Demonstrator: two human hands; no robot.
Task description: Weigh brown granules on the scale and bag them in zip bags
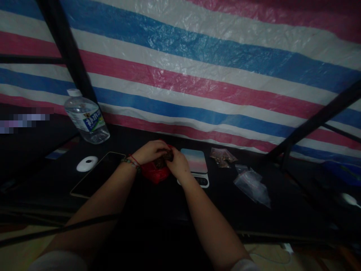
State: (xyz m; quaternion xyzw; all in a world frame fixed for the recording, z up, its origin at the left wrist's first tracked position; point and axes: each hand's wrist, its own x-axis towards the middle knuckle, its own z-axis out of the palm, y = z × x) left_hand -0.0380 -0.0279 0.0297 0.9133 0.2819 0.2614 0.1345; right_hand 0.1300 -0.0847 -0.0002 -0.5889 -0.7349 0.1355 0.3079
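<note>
Both hands meet over a red plastic bag (156, 175) on the black tabletop. Between them is a dark brown, crumbly-looking clump (161, 162), whose exact kind I cannot make out. Fingers of my left hand (150, 151) curl over its top from the left. My right hand (178, 165) grips the same clump from the right, thumb and fingers bent around it. Just beside my right hand lies a small white kitchen scale (194, 162) with a pastel, mirror-like plate; my wrist hides part of its lower edge.
Small zip bags with brown bits (222, 156) and clear zip bags (252, 184) lie right of the scale. To the left are a dark tablet (97, 175), a white oval object (87, 163) and a clear bottle (87, 118). Black metal bars (67, 49) frame the striped sheet (197, 82) behind.
</note>
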